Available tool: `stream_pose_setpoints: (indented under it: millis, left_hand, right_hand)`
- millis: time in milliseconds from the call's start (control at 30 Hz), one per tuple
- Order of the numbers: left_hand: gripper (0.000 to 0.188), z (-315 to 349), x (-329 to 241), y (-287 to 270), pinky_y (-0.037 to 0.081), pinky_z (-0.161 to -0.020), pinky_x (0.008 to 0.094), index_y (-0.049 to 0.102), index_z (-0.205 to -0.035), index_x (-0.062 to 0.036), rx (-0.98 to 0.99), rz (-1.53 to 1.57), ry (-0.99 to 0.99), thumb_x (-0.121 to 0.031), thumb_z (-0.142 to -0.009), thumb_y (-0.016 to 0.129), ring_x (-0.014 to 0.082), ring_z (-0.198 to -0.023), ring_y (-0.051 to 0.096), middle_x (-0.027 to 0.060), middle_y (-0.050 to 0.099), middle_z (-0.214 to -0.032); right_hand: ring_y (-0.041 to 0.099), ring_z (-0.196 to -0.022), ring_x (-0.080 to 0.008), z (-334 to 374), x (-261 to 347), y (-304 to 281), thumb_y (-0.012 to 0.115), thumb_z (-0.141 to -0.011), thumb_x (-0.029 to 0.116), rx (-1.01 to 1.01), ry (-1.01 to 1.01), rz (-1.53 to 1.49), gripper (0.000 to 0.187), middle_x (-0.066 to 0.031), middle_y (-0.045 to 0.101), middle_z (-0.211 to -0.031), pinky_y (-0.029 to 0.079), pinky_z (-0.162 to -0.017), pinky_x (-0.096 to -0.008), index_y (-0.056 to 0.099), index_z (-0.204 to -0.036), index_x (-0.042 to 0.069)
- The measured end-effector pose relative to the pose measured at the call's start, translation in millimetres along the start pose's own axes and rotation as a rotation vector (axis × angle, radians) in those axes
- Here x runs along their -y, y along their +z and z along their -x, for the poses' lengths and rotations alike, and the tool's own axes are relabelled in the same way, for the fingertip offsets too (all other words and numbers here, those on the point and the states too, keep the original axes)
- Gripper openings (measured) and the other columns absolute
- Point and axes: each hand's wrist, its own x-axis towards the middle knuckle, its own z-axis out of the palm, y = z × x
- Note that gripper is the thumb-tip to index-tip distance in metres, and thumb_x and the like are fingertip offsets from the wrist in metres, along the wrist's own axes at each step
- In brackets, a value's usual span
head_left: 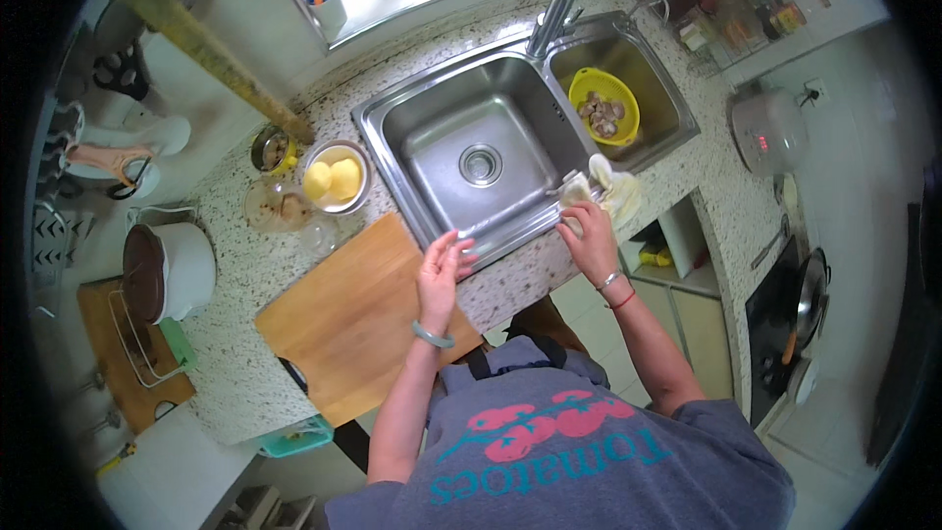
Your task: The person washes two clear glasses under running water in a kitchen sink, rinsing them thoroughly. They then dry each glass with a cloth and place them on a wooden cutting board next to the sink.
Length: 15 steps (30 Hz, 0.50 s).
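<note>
My left hand [440,275], with a green bangle at its wrist, hovers over the front rim of the steel sink [442,152]. Its fingers are spread and nothing is in them. Loosely bent, the fingers of my right hand [591,243] are apart beside the sink's front right corner. Just beyond them a crumpled pale cloth [620,198] lies over the sink edge; whether the fingertips touch it I cannot tell. Left of my left hand, a wooden cutting board [343,319] lies on the counter. Peeled potatoes [343,179] sit in a white bowl [365,186].
A yellow colander [628,103] with pale brownish pieces stands in the smaller basin under the tall faucet [564,0]. Left are a small metal cup [273,149], a clear plastic bag [275,208] and a white pot [186,270]. A dark stove [772,319] is at right.
</note>
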Motion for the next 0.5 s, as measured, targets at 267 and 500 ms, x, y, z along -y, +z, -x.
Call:
stream_pose_setpoints:
  millis: [267,500]
  left_hand:
    - [0.031,-39.4,50.2,114.2,0.05,-0.075,0.0233,0.053,-0.128,-0.0057,0.104,-0.106,-0.165,-0.014,-0.098,0.049,0.0127,-0.092,0.063,0.0074,0.064,-0.112]
    - [0.037,-70.7,67.9,181.8,0.052,-0.078,0.0262,0.047,-0.135,-0.0075,0.091,-0.054,-0.248,-0.015,-0.098,0.049,0.0152,-0.102,0.061,0.008,0.056,-0.125]
  right_hand:
    - [0.044,-0.119,-0.0359,-40.6,-87.2,-25.6,0.071,-0.073,0.017,0.028,-0.169,0.218,0.048,-0.0122,0.047,-0.132,0.04,-0.096,-0.044,0.059,-0.12,0.013]
    - [0.049,-0.112,-0.0337,-99.2,-98.4,-46.6,0.056,-0.074,-0.003,-0.023,-0.375,-0.069,0.047,-0.0138,0.055,-0.121,0.04,-0.099,-0.0414,0.056,-0.121,0.005]
